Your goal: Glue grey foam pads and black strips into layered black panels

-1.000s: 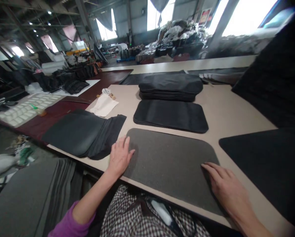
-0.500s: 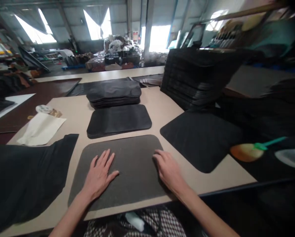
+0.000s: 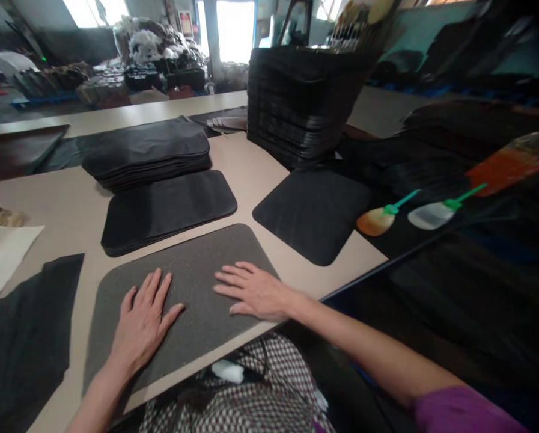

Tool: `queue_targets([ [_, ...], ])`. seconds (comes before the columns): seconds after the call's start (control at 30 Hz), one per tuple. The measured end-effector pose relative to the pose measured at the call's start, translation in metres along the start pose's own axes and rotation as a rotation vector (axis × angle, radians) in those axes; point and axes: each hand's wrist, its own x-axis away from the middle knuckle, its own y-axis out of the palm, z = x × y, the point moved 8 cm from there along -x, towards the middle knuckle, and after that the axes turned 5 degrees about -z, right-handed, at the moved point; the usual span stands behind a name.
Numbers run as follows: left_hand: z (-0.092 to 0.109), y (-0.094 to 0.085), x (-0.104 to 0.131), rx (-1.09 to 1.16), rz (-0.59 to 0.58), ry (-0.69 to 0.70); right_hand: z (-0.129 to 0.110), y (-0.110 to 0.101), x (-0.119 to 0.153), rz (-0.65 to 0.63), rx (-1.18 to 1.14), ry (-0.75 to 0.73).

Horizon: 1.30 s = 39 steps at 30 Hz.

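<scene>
A dark grey sheet [image 3: 197, 264] with rounded corners lies flat near the table's front edge. My left hand [image 3: 143, 322] rests palm down on its left part, fingers spread. On its right part my right hand [image 3: 253, 291] also lies flat, fingers stretched out to the left. Just beyond is a low stack of black rounded sheets [image 3: 170, 210], and behind that a thicker black stack [image 3: 147, 150]. A single black sheet [image 3: 314, 210] lies to the right of the grey one, apart from it.
A tall pile of black pieces [image 3: 296, 102] stands at the back right. Two squeeze bottles with green nozzles, one amber [image 3: 376, 221] and one clear [image 3: 431, 214], lie on the right. Black material [image 3: 30, 337] and a cream sheet [image 3: 8, 252] are at left.
My right hand has moved from the grey sheet's right edge inward and now lies flat on it. My left hand stays on the sheet. The view has turned to the right.
</scene>
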Motion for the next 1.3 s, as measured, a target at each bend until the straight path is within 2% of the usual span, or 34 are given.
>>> queue_targets([
  [0.13, 0.001, -0.003, 0.000, 0.014, -0.010, -0.011, 0.062, -0.007, 0.013, 0.028, 0.050, 0.209],
  [0.23, 0.000, -0.001, -0.001, 0.023, -0.023, -0.022, 0.080, -0.018, 0.018, 0.126, 0.079, 0.356],
  [0.27, 0.000, 0.000, -0.001, 0.025, -0.027, -0.028, 0.076, -0.024, 0.018, 0.167, 0.077, 0.379],
  [0.33, 0.000, -0.003, -0.001, 0.025, -0.033, -0.046, 0.054, -0.033, 0.013, 0.230, 0.026, 0.345],
  [0.4, 0.004, -0.013, -0.002, 0.036, -0.030, -0.061, 0.017, -0.038, 0.003, 0.234, -0.094, 0.188],
  [0.47, 0.020, -0.029, -0.004, 0.093, -0.042, -0.009, -0.025, -0.034, -0.006, 0.167, -0.242, -0.046],
  [0.57, 0.066, -0.050, -0.009, 0.304, -0.170, 0.281, -0.067, -0.020, -0.013, 0.050, -0.409, -0.292],
  [0.67, 0.105, -0.059, -0.008, 0.496, -0.350, 0.560, -0.073, -0.004, -0.018, -0.042, -0.518, -0.309],
  [0.73, 0.114, -0.057, -0.011, 0.550, -0.402, 0.643, -0.070, 0.000, -0.020, -0.098, -0.559, -0.297],
  [0.83, 0.108, -0.048, -0.022, 0.565, -0.397, 0.698, -0.068, -0.010, -0.022, -0.141, -0.574, -0.328],
  [0.97, 0.085, -0.038, -0.045, 0.495, -0.336, 0.717, -0.067, -0.027, -0.030, -0.146, -0.553, -0.389],
  [1.13, 0.055, -0.029, -0.082, 0.413, -0.285, 0.659, -0.066, -0.020, -0.036, -0.214, -0.520, -0.427],
  [1.3, 0.032, -0.020, -0.109, 0.355, -0.237, 0.564, -0.064, -0.024, -0.035, -0.190, -0.543, -0.422],
])
